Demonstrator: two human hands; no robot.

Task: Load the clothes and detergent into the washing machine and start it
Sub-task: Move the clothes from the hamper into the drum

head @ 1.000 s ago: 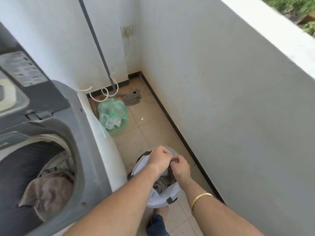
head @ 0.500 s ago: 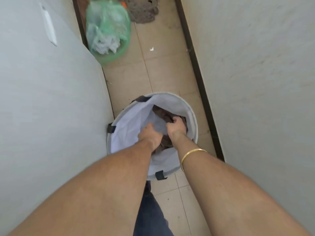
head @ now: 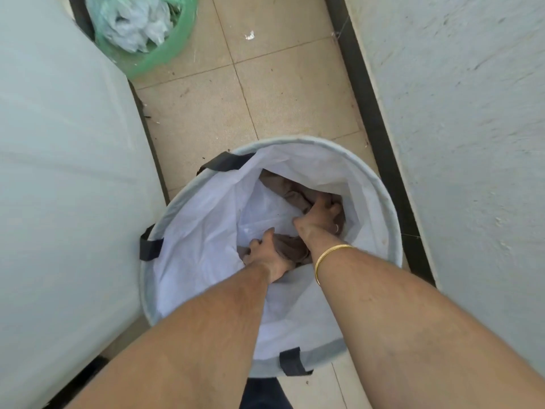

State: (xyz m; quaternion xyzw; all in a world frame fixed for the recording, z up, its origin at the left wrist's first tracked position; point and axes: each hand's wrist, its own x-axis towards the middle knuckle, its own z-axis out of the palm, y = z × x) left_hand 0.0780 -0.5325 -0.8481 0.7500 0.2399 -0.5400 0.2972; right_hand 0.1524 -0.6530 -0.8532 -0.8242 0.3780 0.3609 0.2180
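A round grey laundry basket (head: pixel 383 184) with a white liner and black handles stands on the tiled floor below me. Brown clothes (head: pixel 290 196) lie at its bottom. Both my arms reach down into it. My left hand (head: pixel 267 255) is closed on a fold of the brown cloth near the middle. My right hand (head: pixel 320 215), with a gold bangle on the wrist, grips the same brown clothes a little farther in. The white side of the washing machine (head: pixel 67 172) fills the left of the view; its drum and lid are out of sight.
A green bin (head: pixel 177 48) lined with plastic and holding crumpled white bags stands on the floor beyond the machine. A white wall (head: pixel 472 143) with a dark skirting strip runs along the right. Beige tiles lie between machine and wall.
My view has tipped from the machine's open drum down into the basket. Both hands have gone from the basket's rim deeper inside and closed on the brown clothes.
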